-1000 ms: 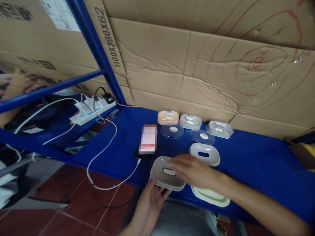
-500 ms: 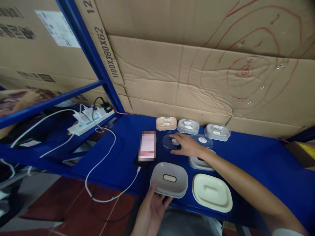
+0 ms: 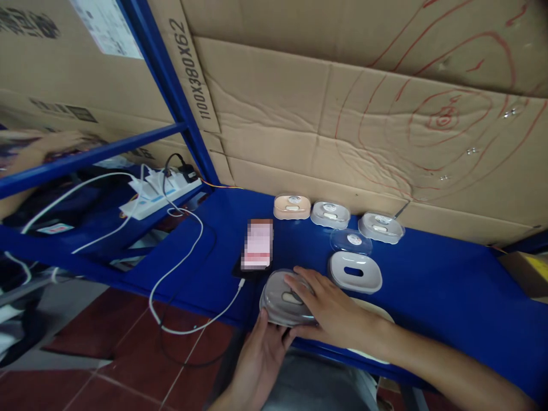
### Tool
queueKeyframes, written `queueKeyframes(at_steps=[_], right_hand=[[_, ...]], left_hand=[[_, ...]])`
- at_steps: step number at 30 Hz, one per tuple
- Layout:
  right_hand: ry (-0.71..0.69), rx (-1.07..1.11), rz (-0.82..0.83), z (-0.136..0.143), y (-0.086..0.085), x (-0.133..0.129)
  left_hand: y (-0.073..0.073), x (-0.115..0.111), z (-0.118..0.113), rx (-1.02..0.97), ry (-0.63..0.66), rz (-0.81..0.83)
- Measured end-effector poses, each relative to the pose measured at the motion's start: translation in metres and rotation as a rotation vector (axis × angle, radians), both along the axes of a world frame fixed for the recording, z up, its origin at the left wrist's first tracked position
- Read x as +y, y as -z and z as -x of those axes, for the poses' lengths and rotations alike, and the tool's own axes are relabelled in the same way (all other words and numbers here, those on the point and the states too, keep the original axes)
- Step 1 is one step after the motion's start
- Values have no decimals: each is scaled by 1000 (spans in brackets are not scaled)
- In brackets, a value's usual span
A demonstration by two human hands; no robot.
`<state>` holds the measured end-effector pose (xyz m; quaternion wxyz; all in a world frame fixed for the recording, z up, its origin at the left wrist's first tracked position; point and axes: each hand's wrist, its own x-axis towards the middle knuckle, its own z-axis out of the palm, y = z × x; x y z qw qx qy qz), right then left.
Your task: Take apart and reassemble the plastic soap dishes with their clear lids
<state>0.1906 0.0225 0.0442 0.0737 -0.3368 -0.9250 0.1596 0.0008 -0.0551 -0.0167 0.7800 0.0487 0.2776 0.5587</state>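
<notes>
In my left hand (image 3: pixel 261 354) is a grey soap box (image 3: pixel 276 321), held from below at the front edge of the blue table. A clear lid (image 3: pixel 277 285) sits over the box, and my right hand (image 3: pixel 323 305) grips it from the right with fingers across its top. Whether the lid is fully seated cannot be told. Beyond my right hand lies a light grey insert with an oval hole (image 3: pixel 369 277), and behind that a second clear lid (image 3: pixel 340 242). My right forearm partly covers a cream tray (image 3: pixel 381 308).
Along the cardboard wall stand a peach lidded soap box (image 3: pixel 282 210) and two grey ones (image 3: pixel 321 218). A phone (image 3: pixel 258 242) on a white charging cable (image 3: pixel 171 274) lies left of my hands. A power strip (image 3: pixel 160 205) is farther left, beside the blue frame (image 3: pixel 171 103).
My right hand has brought the clear lid from beside the phone down onto the grey soap box. My left hand still holds the box. The view has shifted slightly.
</notes>
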Motion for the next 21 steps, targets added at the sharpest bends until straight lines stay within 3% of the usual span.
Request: queueKeyframes(at_steps=[6, 21], right_hand=[[-62, -31, -159, -2, 2, -4], [-62, 28, -239, -5, 7, -2]], left_hand=[[0, 1, -1, 41, -12, -36], [1, 1, -3, 56, -10, -58]])
